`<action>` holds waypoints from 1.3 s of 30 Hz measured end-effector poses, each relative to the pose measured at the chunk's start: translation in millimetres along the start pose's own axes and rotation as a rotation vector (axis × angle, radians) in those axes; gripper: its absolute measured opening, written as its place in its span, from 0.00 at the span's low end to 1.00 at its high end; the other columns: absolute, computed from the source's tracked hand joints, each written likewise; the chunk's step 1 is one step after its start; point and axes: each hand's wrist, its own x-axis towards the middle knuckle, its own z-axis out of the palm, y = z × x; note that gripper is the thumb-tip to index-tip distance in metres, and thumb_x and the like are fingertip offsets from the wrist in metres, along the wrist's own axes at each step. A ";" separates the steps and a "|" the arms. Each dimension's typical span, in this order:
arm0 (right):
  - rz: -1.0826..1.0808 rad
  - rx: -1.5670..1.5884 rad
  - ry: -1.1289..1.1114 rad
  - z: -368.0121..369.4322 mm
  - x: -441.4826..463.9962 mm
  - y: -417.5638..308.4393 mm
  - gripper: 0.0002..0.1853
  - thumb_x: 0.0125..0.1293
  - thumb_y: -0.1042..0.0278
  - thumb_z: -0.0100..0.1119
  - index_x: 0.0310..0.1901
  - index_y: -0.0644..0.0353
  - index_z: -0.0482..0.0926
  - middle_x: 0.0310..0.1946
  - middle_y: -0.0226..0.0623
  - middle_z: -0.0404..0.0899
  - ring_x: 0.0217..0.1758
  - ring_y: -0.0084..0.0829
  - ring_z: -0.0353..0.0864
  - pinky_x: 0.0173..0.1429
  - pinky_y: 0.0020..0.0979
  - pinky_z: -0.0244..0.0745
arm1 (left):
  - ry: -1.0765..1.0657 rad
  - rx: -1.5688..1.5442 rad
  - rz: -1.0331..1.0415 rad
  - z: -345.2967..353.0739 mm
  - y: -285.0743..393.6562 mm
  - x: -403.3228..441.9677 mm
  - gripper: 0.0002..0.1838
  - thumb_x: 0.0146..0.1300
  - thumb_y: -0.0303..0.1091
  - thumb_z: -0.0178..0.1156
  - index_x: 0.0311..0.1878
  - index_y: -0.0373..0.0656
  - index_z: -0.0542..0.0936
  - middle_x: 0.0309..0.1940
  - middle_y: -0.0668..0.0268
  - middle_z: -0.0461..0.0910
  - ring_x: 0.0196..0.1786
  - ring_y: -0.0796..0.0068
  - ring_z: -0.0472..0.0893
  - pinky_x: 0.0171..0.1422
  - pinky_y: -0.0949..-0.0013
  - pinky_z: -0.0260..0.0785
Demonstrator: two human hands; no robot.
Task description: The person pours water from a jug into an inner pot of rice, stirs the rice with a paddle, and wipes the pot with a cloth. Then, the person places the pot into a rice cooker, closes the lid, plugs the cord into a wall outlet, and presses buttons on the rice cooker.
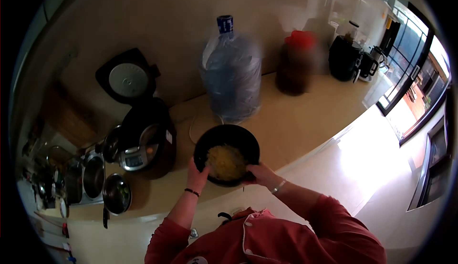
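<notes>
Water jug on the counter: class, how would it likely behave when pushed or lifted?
The water jug is tall, so a high push might tip it. Its loose plastic wrap could slip when gripped. Probably heavy if full; contents unclear.

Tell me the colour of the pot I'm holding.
The pot is black, seen best in the head view.

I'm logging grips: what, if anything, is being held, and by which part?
The left hand and right hand hold the round, dark bowl by opposite sides of its rim, on the half nearer the body.
</notes>
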 end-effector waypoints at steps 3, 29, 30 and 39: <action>-0.103 -0.014 0.154 -14.4 -37.7 -4.9 0.20 0.58 0.73 0.50 0.53 0.64 0.67 0.38 0.48 0.77 0.32 0.43 0.82 0.33 0.40 0.83 | 0.055 0.066 0.344 0.0 54.2 44.0 0.37 0.59 0.41 0.62 0.65 0.35 0.57 0.64 0.50 0.60 0.66 0.58 0.62 0.69 0.63 0.53; -0.220 0.327 0.723 -30.6 -219.4 77.8 0.10 0.56 0.72 0.51 0.37 0.69 0.75 0.28 0.40 0.78 0.28 0.34 0.80 0.31 0.32 0.79 | 0.020 -0.478 0.802 79.5 277.5 236.6 0.29 0.42 0.38 0.74 0.46 0.36 0.72 0.38 0.62 0.77 0.38 0.68 0.78 0.45 0.65 0.71; -0.219 0.331 0.720 -33.7 -221.6 73.2 0.10 0.56 0.72 0.51 0.37 0.69 0.75 0.28 0.40 0.78 0.28 0.34 0.80 0.31 0.32 0.79 | -0.060 -0.613 0.785 77.6 270.6 199.5 0.29 0.42 0.35 0.74 0.46 0.37 0.72 0.37 0.62 0.77 0.37 0.68 0.78 0.45 0.66 0.71; -0.246 0.193 0.568 -70.1 -242.5 67.0 0.15 0.56 0.72 0.51 0.44 0.73 0.72 0.34 0.44 0.77 0.33 0.38 0.81 0.35 0.34 0.82 | -0.250 -0.189 1.052 37.6 211.3 6.5 0.29 0.42 0.23 0.68 0.50 0.44 0.70 0.44 0.64 0.74 0.54 0.68 0.71 0.59 0.63 0.63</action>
